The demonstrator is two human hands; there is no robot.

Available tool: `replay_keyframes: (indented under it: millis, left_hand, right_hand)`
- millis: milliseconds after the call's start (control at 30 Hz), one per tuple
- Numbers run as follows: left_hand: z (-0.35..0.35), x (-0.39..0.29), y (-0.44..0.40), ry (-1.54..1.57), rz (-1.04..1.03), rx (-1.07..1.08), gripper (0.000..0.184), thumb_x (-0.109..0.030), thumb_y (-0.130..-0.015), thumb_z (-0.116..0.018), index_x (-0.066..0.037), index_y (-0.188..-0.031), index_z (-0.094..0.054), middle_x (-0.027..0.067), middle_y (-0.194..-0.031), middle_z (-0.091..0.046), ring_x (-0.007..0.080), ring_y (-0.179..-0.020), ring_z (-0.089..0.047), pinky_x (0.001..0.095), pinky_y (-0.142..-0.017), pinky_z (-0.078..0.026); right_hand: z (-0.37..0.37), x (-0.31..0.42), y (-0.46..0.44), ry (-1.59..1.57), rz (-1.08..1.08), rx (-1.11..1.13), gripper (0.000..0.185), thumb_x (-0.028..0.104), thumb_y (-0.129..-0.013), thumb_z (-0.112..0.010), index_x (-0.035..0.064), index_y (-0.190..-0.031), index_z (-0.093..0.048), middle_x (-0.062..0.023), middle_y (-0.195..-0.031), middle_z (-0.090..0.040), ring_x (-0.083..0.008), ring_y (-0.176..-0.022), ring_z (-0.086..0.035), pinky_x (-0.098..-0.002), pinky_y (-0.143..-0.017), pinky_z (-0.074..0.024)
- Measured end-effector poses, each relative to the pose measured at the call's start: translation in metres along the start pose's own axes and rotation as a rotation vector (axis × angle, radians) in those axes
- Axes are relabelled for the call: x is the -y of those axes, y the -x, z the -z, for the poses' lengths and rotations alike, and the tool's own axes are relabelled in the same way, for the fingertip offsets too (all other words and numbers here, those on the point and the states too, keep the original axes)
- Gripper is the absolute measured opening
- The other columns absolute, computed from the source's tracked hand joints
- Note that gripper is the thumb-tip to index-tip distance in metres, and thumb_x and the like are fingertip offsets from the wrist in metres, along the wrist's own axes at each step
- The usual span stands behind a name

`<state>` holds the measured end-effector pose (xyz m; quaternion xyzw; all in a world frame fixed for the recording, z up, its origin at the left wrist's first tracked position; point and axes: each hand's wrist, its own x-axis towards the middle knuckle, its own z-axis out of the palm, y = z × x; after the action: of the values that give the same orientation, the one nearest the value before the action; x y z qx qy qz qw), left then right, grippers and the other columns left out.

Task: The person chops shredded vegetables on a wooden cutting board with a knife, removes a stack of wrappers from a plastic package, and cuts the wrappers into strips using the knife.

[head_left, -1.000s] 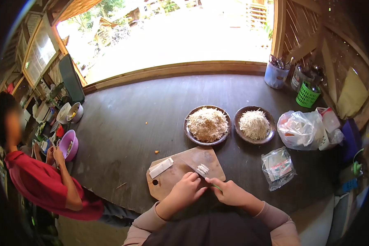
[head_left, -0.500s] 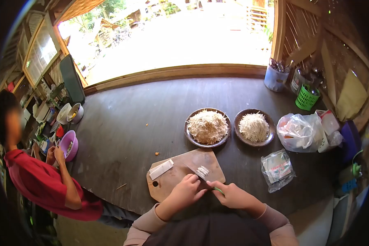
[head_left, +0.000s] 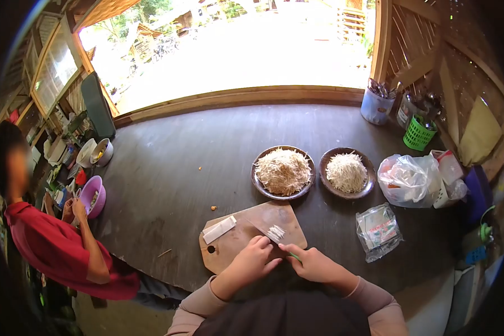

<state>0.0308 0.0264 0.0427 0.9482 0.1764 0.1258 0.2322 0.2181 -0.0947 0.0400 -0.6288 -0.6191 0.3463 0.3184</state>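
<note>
My right hand (head_left: 319,265) grips a knife (head_left: 295,256) by its green handle, the blade slanting up and left across the wooden cutting board (head_left: 224,253). Curled on the board beside the blade is my left hand (head_left: 255,260); whatever lies under its fingers is hidden. Thin white sticks (head_left: 276,233) are bunched along the blade's far side. A pale, flat rectangular block (head_left: 220,229) rests at the board's left end. Beyond the board, a dark bowl (head_left: 256,183) is heaped with thin pale strips. Whiter strips fill a second dark bowl (head_left: 372,185) to its right.
A clear packet (head_left: 379,231) lies right of the board, with a plastic bag (head_left: 404,180) behind it. A green basket (head_left: 419,133) and a utensil tub (head_left: 377,106) stand at the back right. At left, a person in red (head_left: 61,246) works over a purple bowl (head_left: 99,196).
Both hands and the knife stay almost in place on the board. The whole view has shifted very slightly. The person at left still has both hands near the purple bowl.
</note>
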Motion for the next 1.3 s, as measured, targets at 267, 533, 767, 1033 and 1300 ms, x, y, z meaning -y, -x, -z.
replay_keyframes:
  millis: [267, 533, 767, 1033, 1300]
  left_hand:
    - [0.003, 0.001, 0.001, -0.001, -0.027, 0.012, 0.036, -0.029, -0.087, -0.072, 0.004, -0.1, -0.065, 0.0192, -0.11, -0.058, 0.0369, -0.109, -0.055, 0.0436, -0.096, -0.047]
    - [0.003, 0.001, 0.002, 0.0, -0.019, 0.003, 0.035, -0.027, -0.085, -0.073, 0.003, -0.1, -0.065, 0.0185, -0.11, -0.057, 0.0369, -0.11, -0.055, 0.0435, -0.096, -0.047]
    - [0.002, 0.005, 0.001, -0.018, -0.019, 0.028, 0.037, -0.027, -0.084, -0.073, 0.004, -0.101, -0.065, 0.0192, -0.111, -0.057, 0.0371, -0.111, -0.055, 0.0434, -0.096, -0.047]
    - [0.001, 0.002, 0.0, 0.008, -0.012, 0.008, 0.038, -0.028, -0.085, -0.073, 0.006, -0.1, -0.064, 0.021, -0.11, -0.057, 0.0383, -0.109, -0.055, 0.0438, -0.096, -0.047]
    - [0.0, -0.001, 0.001, -0.024, -0.016, -0.001, 0.037, -0.028, -0.086, -0.073, 0.005, -0.099, -0.064, 0.0208, -0.108, -0.057, 0.0386, -0.109, -0.055, 0.0441, -0.097, -0.047]
  right_hand:
    - [-0.006, -0.003, 0.002, 0.0, 0.024, -0.027, 0.043, 0.015, -0.096, -0.057, 0.0195, -0.138, -0.051, -0.0264, -0.076, -0.064, -0.045, -0.069, -0.065, -0.0483, -0.061, -0.0529]
    - [0.002, 0.004, 0.005, -0.001, -0.02, 0.013, 0.042, 0.014, -0.095, -0.058, 0.0194, -0.137, -0.051, -0.0249, -0.077, -0.065, -0.0454, -0.067, -0.065, -0.0501, -0.059, -0.0522]
    - [0.0, 0.004, 0.005, 0.022, 0.035, -0.018, 0.043, 0.015, -0.096, -0.057, 0.0193, -0.138, -0.051, -0.0251, -0.077, -0.065, -0.045, -0.066, -0.065, -0.0499, -0.059, -0.0519]
    - [-0.002, -0.001, 0.001, -0.003, 0.035, -0.031, 0.043, 0.017, -0.097, -0.056, 0.0207, -0.139, -0.05, -0.0257, -0.077, -0.065, -0.0445, -0.067, -0.065, -0.0504, -0.061, -0.052]
    - [-0.007, -0.004, -0.001, -0.013, 0.018, -0.02, 0.042, 0.019, -0.098, -0.056, 0.0221, -0.139, -0.05, -0.0265, -0.076, -0.065, -0.0447, -0.067, -0.065, -0.0499, -0.062, -0.052]
